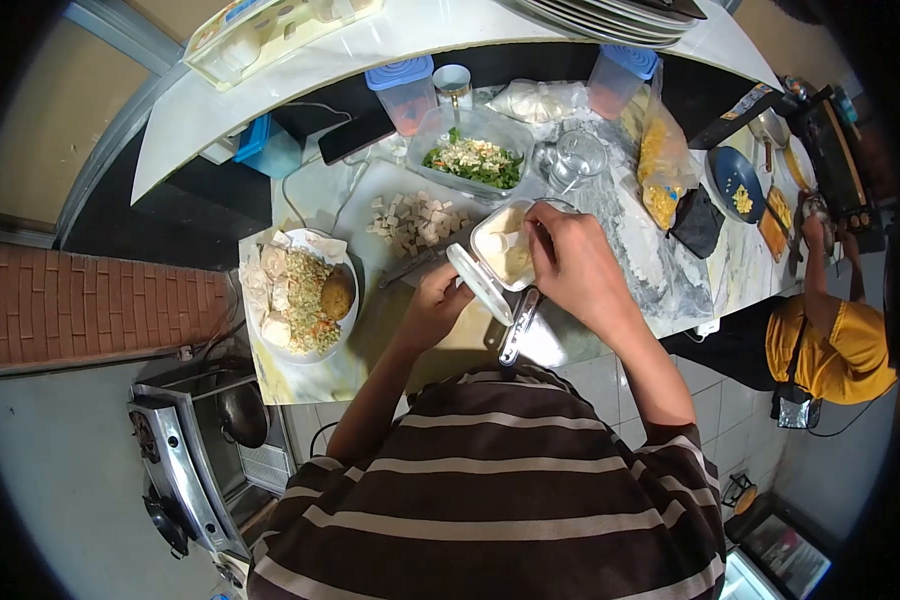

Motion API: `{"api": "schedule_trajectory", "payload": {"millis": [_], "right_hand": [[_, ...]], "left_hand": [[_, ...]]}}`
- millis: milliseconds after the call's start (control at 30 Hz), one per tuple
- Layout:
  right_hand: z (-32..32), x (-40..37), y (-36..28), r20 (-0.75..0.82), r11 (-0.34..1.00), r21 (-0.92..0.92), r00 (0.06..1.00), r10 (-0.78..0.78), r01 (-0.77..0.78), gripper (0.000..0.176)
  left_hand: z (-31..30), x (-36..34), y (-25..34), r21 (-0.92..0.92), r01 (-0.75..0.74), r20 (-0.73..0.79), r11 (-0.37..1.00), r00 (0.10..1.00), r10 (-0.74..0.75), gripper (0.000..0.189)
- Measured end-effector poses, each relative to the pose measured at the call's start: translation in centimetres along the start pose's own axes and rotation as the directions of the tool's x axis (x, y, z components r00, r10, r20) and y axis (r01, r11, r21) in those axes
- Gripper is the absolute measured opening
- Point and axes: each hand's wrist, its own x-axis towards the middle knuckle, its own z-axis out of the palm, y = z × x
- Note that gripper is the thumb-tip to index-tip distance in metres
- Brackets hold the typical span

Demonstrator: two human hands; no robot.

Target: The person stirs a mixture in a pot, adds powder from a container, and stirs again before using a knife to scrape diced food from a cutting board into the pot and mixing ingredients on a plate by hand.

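My left hand (432,303) grips the near edge of a white rectangular container (503,252) whose hinged lid (478,283) hangs open toward me. My right hand (568,258) reaches into the container from the right; its fingertips are curled inside over pale contents, and I cannot tell what they pinch. The container sits on a white cutting board (395,255) with cubed white pieces (416,221) just beyond it. A knife (418,264) lies on the board under the container.
A plate (300,293) of mixed food is at the left. A clear tub of chopped greens (473,158), jars with blue lids (402,91), a glass bowl (578,155) and a bag of yellow food (660,165) crowd the back. Another person in a yellow shirt (838,345) works at the right.
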Motion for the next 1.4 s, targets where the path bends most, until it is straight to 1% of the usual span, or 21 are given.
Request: {"api": "schedule_trajectory", "payload": {"millis": [167,233,267,333,367,433,467,533,667,733,767,833,867,933,967,1033,1167,1233,1267,1333,1400], "right_hand": [[-0.4,-0.2,0.2,-0.029,1.0,0.012,1.0,0.013,-0.012,0.009],[-0.7,-0.3,0.1,-0.03,0.997,0.076,0.999,0.025,-0.023,0.01],[-1.1,-0.3,0.0,-0.031,0.997,0.076,0.999,0.026,-0.023,0.01],[-1.7,-0.4,-0.1,0.039,0.98,0.144,0.99,0.134,-0.138,0.009],[-1.7,-0.5,0.3,0.038,0.98,0.145,0.99,0.135,-0.139,0.009],[-1.5,-0.7,1.9,0.114,0.938,0.247,0.969,0.22,-0.242,0.009],[-1.5,-0.9,2.4,0.113,0.938,0.247,0.969,0.221,-0.243,0.009],[-1.5,-1.1,3.3,0.151,0.891,0.34,0.952,0.265,-0.302,0.01],[-1.5,-1.4,4.3,0.17,0.876,0.371,0.95,0.261,-0.307,0.011],[-1.8,-1.3,4.2,0.168,0.872,0.38,0.95,0.263,-0.308,0.011],[-1.8,-1.3,4.1,0.168,0.872,0.38,0.95,0.263,-0.309,0.011],[-1.8,-1.3,3.8,0.139,0.888,0.348,0.953,0.27,-0.302,0.01],[-1.8,-1.2,3.4,0.139,0.887,0.348,0.953,0.27,-0.303,0.01],[-1.4,-1.1,2.1,0.09,0.941,0.207,0.963,0.255,-0.269,0.009],[-1.2,-1.1,1.4,0.09,0.94,0.207,0.962,0.257,-0.271,0.009],[-0.6,-1.0,0.3,-0.034,0.982,0.117,0.988,0.151,-0.146,0.011],[0.3,-0.7,0.3,-0.026,0.987,0.014,0.987,0.158,-0.157,0.01],[0.6,-0.7,0.3,-0.018,0.988,0.007,0.988,0.156,-0.156,0.011],[0.7,-0.7,0.3,-0.012,0.988,-0.001,0.988,0.155,-0.155,0.011],[0.6,-0.6,0.1,-0.001,0.986,-0.006,0.986,0.167,-0.167,0.011],[0.7,-0.7,0.0,0.01,0.983,-0.009,0.983,0.182,-0.181,0.012]], "left_hand": [[-0.1,-0.2,0.2,-0.031,0.034,0.007,0.999,0.999,-0.034,0.016],[-0.1,-0.2,0.0,-0.048,0.018,0.007,0.999,1.0,-0.017,0.017],[-0.1,-0.2,0.0,-0.047,0.018,0.008,0.999,1.0,-0.017,0.017],[-0.2,-0.3,0.3,-0.04,0.054,0.019,0.998,0.998,-0.054,0.017],[-0.2,-0.3,0.3,-0.04,0.055,0.02,0.998,0.998,-0.054,0.017],[-0.3,-0.4,0.4,-0.011,0.052,0.032,0.999,0.998,-0.052,0.018],[-0.3,-0.4,0.4,-0.011,0.052,0.034,0.999,0.998,-0.052,0.018],[-0.5,-0.5,0.4,0.009,0.092,0.035,0.996,0.995,-0.093,0.019],[-0.6,-0.7,0.0,0.002,0.074,0.018,0.997,0.997,-0.074,0.019],[-0.7,-0.7,-0.3,-0.073,0.085,0.015,0.994,0.996,-0.084,0.02],[-0.7,-0.7,-0.5,-0.073,0.085,0.015,0.994,0.996,-0.084,0.02],[-0.6,-0.8,-0.6,-0.053,0.029,-0.01,0.998,1.0,-0.029,0.02],[-0.7,-0.8,-0.6,-0.053,0.029,-0.01,0.998,0.999,-0.03,0.02],[-0.6,-0.8,-0.6,0.045,0.047,-0.006,0.998,0.999,-0.046,0.02],[-0.5,-0.8,-0.7,0.045,0.047,-0.004,0.998,0.999,-0.047,0.02],[-0.3,-0.7,-0.7,0.189,-0.029,-0.008,0.981,0.999,0.031,0.019],[0.0,-0.5,-0.9,0.128,-0.074,-0.007,0.989,0.997,0.075,0.018],[0.1,-0.3,-0.9,0.139,-0.26,-0.005,0.955,0.965,0.263,0.018],[0.0,-0.3,-0.9,0.139,-0.259,-0.006,0.956,0.965,0.262,0.018],[-0.4,-0.6,-0.9,0.165,-0.16,0.04,0.973,0.987,0.156,0.018],[-0.3,-0.6,-0.8,0.153,-0.148,0.039,0.977,0.989,0.143,0.018]]}}
